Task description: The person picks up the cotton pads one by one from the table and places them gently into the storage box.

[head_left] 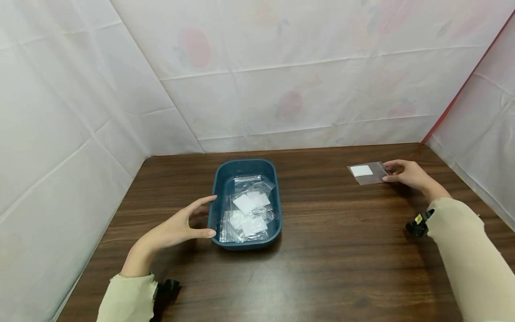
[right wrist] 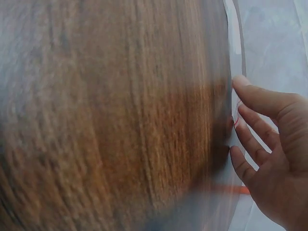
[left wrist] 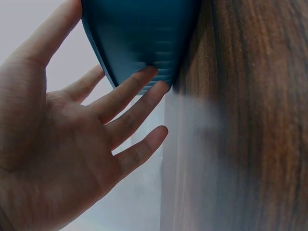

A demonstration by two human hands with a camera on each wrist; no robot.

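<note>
A dark blue plastic bin (head_left: 277, 214) stands on the table, with several clear zip bags (head_left: 251, 210) holding white squares heaped inside. At its left side is my left hand (head_left: 177, 228), thumb and fingers spread, fingertips right at the rim and wall. The left wrist view shows the straight fingers (left wrist: 130, 115) against the ribbed bin wall (left wrist: 139, 38). Far to the right, my right hand (head_left: 408, 174) pinches the edge of a single clear zip bag (head_left: 374, 172) between thumb and fingers. A white square (head_left: 361, 170) lies in that bag's left part.
The brown wood-grain table (head_left: 322, 259) reaches back to a pale printed curtain (head_left: 301, 89), which also hangs along both sides. A red strip (head_left: 462, 89) runs down the right rear corner. Both wrists carry small black cameras.
</note>
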